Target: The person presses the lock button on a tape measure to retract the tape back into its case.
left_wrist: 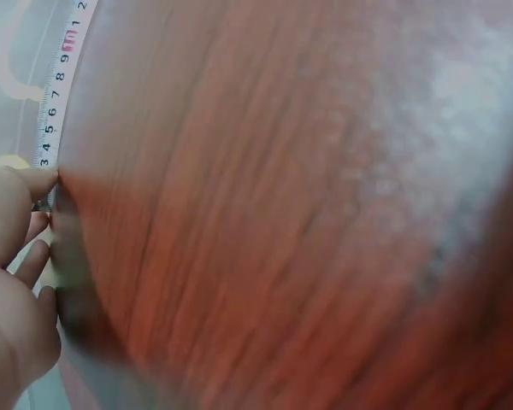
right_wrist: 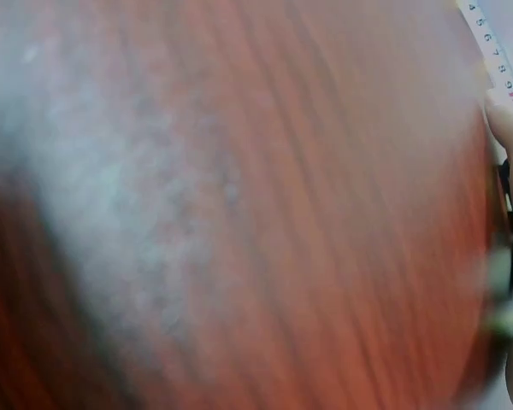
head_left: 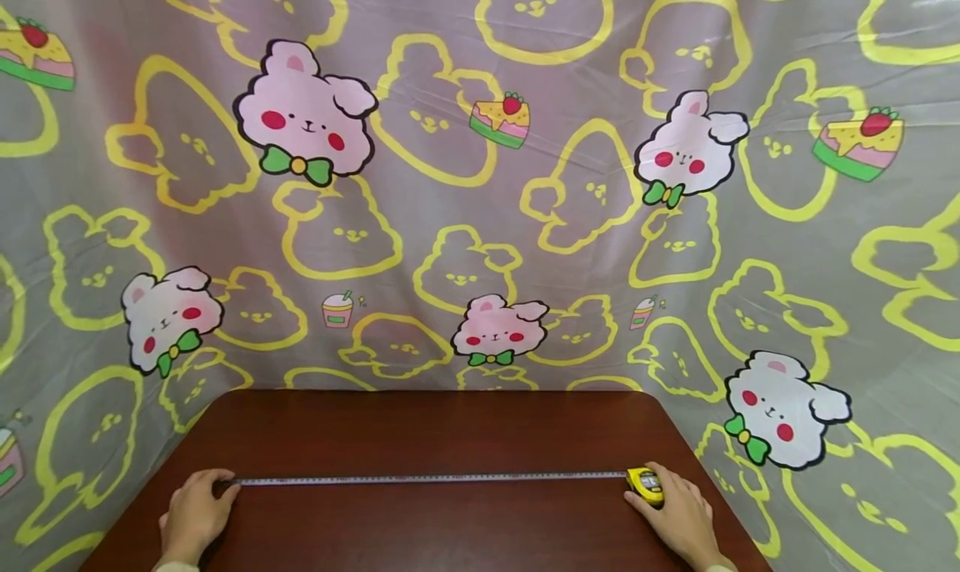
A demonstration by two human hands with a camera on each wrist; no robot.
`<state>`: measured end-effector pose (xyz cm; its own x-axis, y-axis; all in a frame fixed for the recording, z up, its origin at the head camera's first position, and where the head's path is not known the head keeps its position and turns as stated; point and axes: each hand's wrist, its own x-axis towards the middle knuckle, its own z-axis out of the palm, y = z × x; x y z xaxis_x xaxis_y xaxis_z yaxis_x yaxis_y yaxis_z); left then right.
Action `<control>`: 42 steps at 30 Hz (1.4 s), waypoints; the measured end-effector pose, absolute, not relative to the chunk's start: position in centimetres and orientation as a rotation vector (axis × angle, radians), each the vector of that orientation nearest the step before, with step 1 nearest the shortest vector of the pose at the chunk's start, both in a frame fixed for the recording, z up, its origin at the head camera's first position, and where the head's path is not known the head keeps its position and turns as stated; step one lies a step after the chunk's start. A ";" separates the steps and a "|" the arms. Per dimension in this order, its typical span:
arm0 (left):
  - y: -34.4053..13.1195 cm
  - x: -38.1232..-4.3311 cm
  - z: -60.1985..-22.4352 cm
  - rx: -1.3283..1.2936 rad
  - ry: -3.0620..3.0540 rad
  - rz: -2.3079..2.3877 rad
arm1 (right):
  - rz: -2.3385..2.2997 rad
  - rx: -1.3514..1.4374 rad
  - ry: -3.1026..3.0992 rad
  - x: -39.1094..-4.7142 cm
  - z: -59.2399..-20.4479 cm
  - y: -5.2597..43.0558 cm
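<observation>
A yellow tape measure point(head_left: 645, 486) is in my right hand point(head_left: 681, 518), its case gripped between thumb and fingers near the table's right side. From it the white blade point(head_left: 435, 478) runs straight and level across the table to the left. My left hand point(head_left: 197, 512) pinches the blade's free end between thumb and fingertips. In the left wrist view the blade point(left_wrist: 55, 111) shows black numbers and a red ten mark above the left hand point(left_wrist: 17, 256). The right wrist view catches the blade point(right_wrist: 498, 60) beside the right thumb point(right_wrist: 506, 128); most of the case is out of that view.
The dark red-brown wooden table point(head_left: 442, 434) has rounded far corners. Behind it and along both sides hangs a grey curtain point(head_left: 442, 197) printed with yellow outlines, white and pink bunny faces, cakes and cups.
</observation>
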<state>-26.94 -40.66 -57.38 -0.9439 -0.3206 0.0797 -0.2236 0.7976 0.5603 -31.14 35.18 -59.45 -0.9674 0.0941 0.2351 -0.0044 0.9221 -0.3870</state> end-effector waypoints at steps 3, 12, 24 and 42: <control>-40.7 -26.8 -57.4 0.464 -2.782 -0.857 | 0.573 -0.067 -2.836 -31.2 -59.4 35.1; -41.0 -26.2 -57.8 0.447 -2.748 -0.869 | 0.619 -0.050 -2.822 -31.3 -59.2 35.0; -40.5 -26.0 -57.4 0.355 -2.504 -0.985 | 0.746 -0.052 -2.808 -31.6 -58.3 35.5; -39.0 -26.2 -55.0 0.333 -2.183 -1.399 | 1.309 -0.233 -2.658 -31.7 -54.8 36.1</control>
<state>-26.16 -39.01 -55.05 -0.8335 -0.4680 0.2936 0.0712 0.4360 0.8971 -31.73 36.13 -54.77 -0.9735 0.2136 0.0819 0.0652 0.6025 -0.7955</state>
